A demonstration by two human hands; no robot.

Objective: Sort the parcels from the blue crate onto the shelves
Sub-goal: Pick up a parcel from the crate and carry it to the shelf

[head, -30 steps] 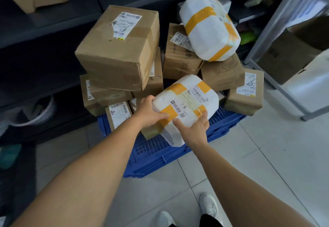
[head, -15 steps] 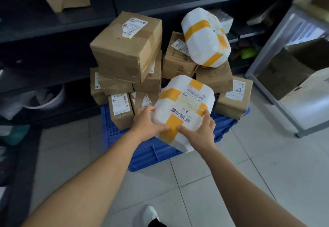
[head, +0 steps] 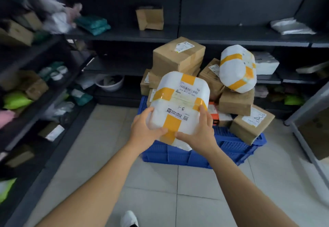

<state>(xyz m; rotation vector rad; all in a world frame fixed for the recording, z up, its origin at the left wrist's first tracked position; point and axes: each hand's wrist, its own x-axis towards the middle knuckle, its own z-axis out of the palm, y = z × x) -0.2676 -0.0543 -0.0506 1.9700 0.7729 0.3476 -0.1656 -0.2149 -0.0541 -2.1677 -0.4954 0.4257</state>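
Observation:
A white plastic-wrapped parcel (head: 179,102) crossed with yellow tape, marked "1-8", is lifted in front of me above the blue crate (head: 231,148). My left hand (head: 144,130) grips its lower left edge. My right hand (head: 199,132) grips its lower right edge, thumb on top. Behind it the crate is heaped with several brown cardboard boxes (head: 178,55) and a second white parcel with yellow tape (head: 236,68). Dark shelves (head: 231,34) run along the back wall and down the left side.
The left shelving (head: 26,102) holds green, pink and white bags and small boxes. An open carton (head: 150,19) and a white bag (head: 290,26) lie on the back shelf. A grey metal frame (head: 306,105) stands at the right. Grey floor tiles (head: 151,182) spread around the crate.
Both hands have raised the white parcel higher off the crate. My view has swung up and to the left, bringing the left shelving and upper back shelf into sight.

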